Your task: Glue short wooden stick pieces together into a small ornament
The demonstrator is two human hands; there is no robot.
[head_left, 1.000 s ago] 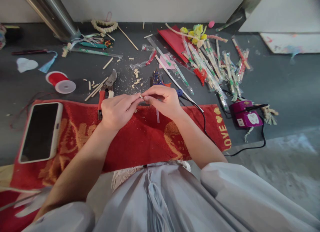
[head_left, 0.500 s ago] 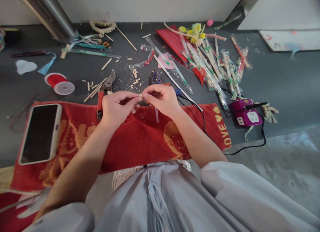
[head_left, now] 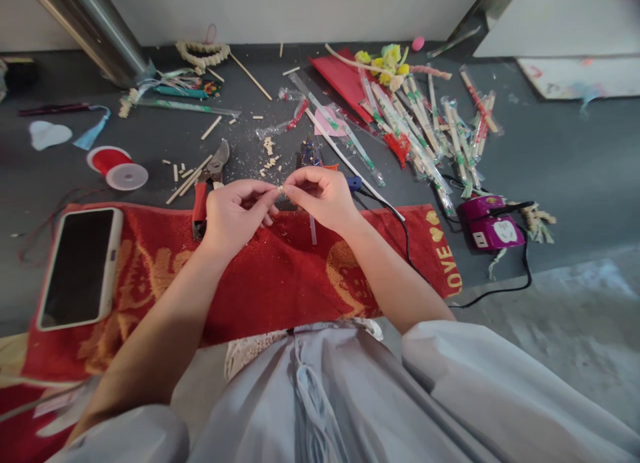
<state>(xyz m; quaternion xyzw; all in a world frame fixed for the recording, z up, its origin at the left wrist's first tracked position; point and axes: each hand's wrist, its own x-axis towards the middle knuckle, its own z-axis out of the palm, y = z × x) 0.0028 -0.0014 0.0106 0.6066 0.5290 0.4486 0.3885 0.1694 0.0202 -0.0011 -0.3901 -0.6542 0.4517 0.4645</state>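
Observation:
My left hand (head_left: pixel 234 213) and my right hand (head_left: pixel 323 195) meet over the back edge of the red towel (head_left: pixel 280 283). Between their fingertips they pinch a small pale wooden piece (head_left: pixel 281 189), mostly covered by the fingers. Behind my right hand lies a blue glue gun (head_left: pixel 355 183), largely hidden, with a clear glue stick (head_left: pixel 313 230) poking out below. Red-handled pruning shears (head_left: pixel 219 162) rest just left of my left hand. Short cut wooden bits (head_left: pixel 270 162) and crumbs are scattered beyond the fingers, and thin sticks (head_left: pixel 190 180) lie beside the shears.
A phone (head_left: pixel 77 266) lies on the towel's left end, near a spool of red thread (head_left: pixel 113 160). Wrapped chopsticks (head_left: pixel 415 130) are heaped at the right, over a red envelope (head_left: pixel 335 80). A purple power block (head_left: pixel 493 223) trails a black cord. A metal post (head_left: pixel 95 33) stands back left.
Both hands stay almost in place, with the fingertips shifting slightly on the small piece. The whole view has drifted a little.

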